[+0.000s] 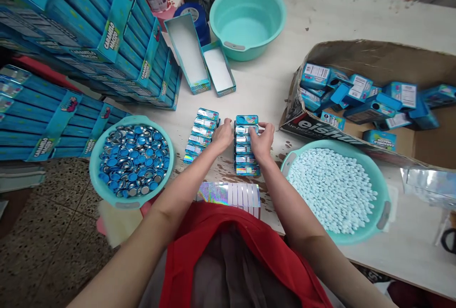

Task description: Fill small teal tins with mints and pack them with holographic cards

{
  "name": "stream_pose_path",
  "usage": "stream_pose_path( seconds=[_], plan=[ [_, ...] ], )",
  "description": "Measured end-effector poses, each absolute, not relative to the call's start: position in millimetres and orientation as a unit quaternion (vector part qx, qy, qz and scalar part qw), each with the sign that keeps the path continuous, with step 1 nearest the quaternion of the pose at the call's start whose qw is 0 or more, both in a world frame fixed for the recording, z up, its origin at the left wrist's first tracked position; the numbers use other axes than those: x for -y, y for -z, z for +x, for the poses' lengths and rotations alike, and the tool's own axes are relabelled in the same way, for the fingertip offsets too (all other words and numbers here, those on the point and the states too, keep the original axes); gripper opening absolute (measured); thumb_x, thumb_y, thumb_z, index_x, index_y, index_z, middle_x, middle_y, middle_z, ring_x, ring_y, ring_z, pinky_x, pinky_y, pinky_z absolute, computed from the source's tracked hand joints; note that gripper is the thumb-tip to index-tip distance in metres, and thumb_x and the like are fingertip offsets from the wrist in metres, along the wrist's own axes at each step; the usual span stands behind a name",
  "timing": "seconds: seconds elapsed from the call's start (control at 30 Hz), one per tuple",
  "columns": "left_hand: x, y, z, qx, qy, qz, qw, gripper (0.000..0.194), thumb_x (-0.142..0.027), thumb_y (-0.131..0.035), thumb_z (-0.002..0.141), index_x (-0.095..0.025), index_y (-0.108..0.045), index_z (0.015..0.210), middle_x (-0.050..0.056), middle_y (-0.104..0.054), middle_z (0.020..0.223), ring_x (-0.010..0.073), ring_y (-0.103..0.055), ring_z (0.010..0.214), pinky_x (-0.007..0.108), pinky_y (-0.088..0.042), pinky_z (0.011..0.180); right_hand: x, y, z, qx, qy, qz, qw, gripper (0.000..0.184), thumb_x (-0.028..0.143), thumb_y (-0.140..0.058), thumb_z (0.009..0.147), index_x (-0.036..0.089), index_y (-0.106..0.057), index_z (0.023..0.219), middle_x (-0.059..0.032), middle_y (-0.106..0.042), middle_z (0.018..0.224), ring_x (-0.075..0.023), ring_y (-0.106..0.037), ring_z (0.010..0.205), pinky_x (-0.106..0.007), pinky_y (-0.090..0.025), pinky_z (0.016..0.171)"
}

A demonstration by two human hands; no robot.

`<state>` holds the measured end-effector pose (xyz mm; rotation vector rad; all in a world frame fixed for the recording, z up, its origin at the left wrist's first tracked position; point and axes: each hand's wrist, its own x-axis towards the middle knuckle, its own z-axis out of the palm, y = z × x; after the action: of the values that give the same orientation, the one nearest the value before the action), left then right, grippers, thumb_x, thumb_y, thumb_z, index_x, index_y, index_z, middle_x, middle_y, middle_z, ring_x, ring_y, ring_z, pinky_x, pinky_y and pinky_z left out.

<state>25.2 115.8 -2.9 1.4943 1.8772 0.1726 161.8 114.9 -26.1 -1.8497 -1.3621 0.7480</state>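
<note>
My right hand is at the right side of a row of small blue candy boxes, its thumb and fingers closed at a box near the row's far end. My left hand lies between this row and a second, slanted row of small blue boxes. Its fingers are drawn together beside the right row; whatever they may hold is hidden. Closer to my body lies a shiny holographic sticker sheet with pale strips, partly covered by my red apron.
A turquoise basin of blue and silver caps stands left, another basin of pale blue candies right. Behind are an empty basin, two open box trays and blue tape. Display boxes tower left; a carton holds boxes.
</note>
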Motion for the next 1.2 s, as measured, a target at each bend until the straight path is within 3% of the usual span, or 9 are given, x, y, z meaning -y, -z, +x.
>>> stream_pose_path(
  seconds=[0.1, 0.23, 0.37, 0.5, 0.67, 0.77, 0.93, 1.1, 1.2],
  plan=[
    [-98.3, 3.9, 35.5, -0.714, -0.087, 0.591, 0.364, 0.039, -0.017, -0.039, 0.088, -0.019, -0.047, 0.126, 0.011, -0.063, 0.114, 0.0234, -0.057, 0.106, 0.032, -0.042, 0.088, -117.3, 27.4, 161.1, 0.538, -0.28, -0.714, 0.35, 0.028, 0.03, -0.063, 0.07, 0.02, -0.047, 0.09, -0.006, -0.053, 0.096, -0.0212, -0.049, 0.087, -0.038, -0.041, 0.084],
    [-64.9, 9.7, 32.8, -0.668, -0.06, 0.628, 0.394, 0.038, -0.014, -0.04, 0.085, -0.021, -0.057, 0.118, 0.007, -0.059, 0.122, 0.023, -0.053, 0.111, 0.031, -0.04, 0.094, -122.9, 25.3, 161.6, 0.547, -0.27, -0.715, 0.343, 0.017, 0.025, -0.056, 0.075, 0.02, -0.046, 0.088, -0.0063, -0.053, 0.094, -0.022, -0.05, 0.09, -0.04, -0.041, 0.086],
    [-13.0, 11.1, 13.8, -0.658, 0.007, 0.65, 0.382, 0.034, -0.021, -0.033, 0.09, -0.017, -0.065, 0.1, 0.01, -0.062, 0.109, 0.0225, -0.053, 0.107, 0.033, -0.039, 0.096, -95.4, 1.1, 169.5, 0.591, -0.238, -0.671, 0.379, 0.012, 0.023, -0.047, 0.084, 0.02, -0.049, 0.096, -0.01, -0.053, 0.102, -0.0233, -0.051, 0.098, -0.042, -0.043, 0.088],
    [40.5, 14.0, 4.7, -0.627, 0.121, 0.665, 0.387, 0.022, -0.032, -0.053, 0.083, -0.017, -0.062, 0.096, 0.013, -0.061, 0.11, 0.0288, -0.049, 0.112, 0.042, -0.035, 0.099, -23.1, -26.9, 178.4, 0.684, -0.253, -0.569, 0.38, 0.01, 0.025, -0.046, 0.089, 0.023, -0.054, 0.095, -0.0094, -0.059, 0.098, -0.0243, -0.055, 0.099, -0.044, -0.045, 0.088],
    [58.9, 21.2, -4.8, -0.633, 0.103, 0.611, 0.465, 0.02, -0.028, -0.046, 0.086, -0.019, -0.058, 0.099, 0.007, -0.066, 0.096, 0.0212, -0.059, 0.093, 0.032, -0.042, 0.084, 50.7, -8.5, 179.6, 0.76, -0.375, -0.455, 0.272, 0.018, 0.021, -0.044, 0.091, 0.024, -0.059, 0.102, -0.0081, -0.062, 0.094, -0.0218, -0.059, 0.093, -0.039, -0.05, 0.082],
    [56.2, 23.2, -11.1, -0.635, 0.091, 0.595, 0.485, 0.025, -0.029, -0.04, 0.088, -0.019, -0.062, 0.091, 0.005, -0.068, 0.087, 0.0183, -0.061, 0.083, 0.027, -0.042, 0.074, 62.9, 22.1, 174.8, 0.804, -0.364, -0.434, 0.181, 0.027, 0.023, -0.047, 0.091, 0.02, -0.058, 0.115, -0.0131, -0.061, 0.107, -0.025, -0.057, 0.101, -0.042, -0.051, 0.086],
    [55.4, 28.0, -9.0, -0.674, 0.11, 0.566, 0.463, 0.025, -0.026, -0.043, 0.084, -0.02, -0.067, 0.088, 0.006, -0.07, 0.09, 0.018, -0.062, 0.085, 0.026, -0.043, 0.074, 64.8, 49.6, 172.7, 0.874, -0.323, -0.358, 0.067, 0.036, 0.018, -0.052, 0.087, 0.018, -0.057, 0.123, -0.0152, -0.06, 0.119, -0.0266, -0.055, 0.109, -0.045, -0.048, 0.093],
    [51.4, 34.4, -2.2, -0.691, 0.117, 0.544, 0.462, 0.025, -0.025, -0.044, 0.083, -0.021, -0.068, 0.09, 0.007, -0.071, 0.091, 0.0195, -0.063, 0.087, 0.027, -0.043, 0.073, 64.2, 43.7, 178.6, 0.897, -0.304, -0.318, 0.043, 0.021, 0.017, -0.052, 0.088, 0.019, -0.064, 0.106, -0.0139, -0.06, 0.122, -0.0254, -0.056, 0.107, -0.044, -0.048, 0.089],
    [50.7, 32.3, -1.6, -0.689, 0.112, 0.546, 0.463, 0.025, -0.026, -0.044, 0.085, -0.021, -0.068, 0.088, 0.007, -0.07, 0.09, 0.0204, -0.062, 0.088, 0.028, -0.044, 0.075, 61.0, 29.1, 178.3, 0.864, -0.352, -0.357, 0.048, 0.011, 0.02, -0.053, 0.088, 0.02, -0.063, 0.083, -0.0091, -0.068, 0.092, -0.0216, -0.061, 0.085, -0.036, -0.05, 0.076]
  ],
)
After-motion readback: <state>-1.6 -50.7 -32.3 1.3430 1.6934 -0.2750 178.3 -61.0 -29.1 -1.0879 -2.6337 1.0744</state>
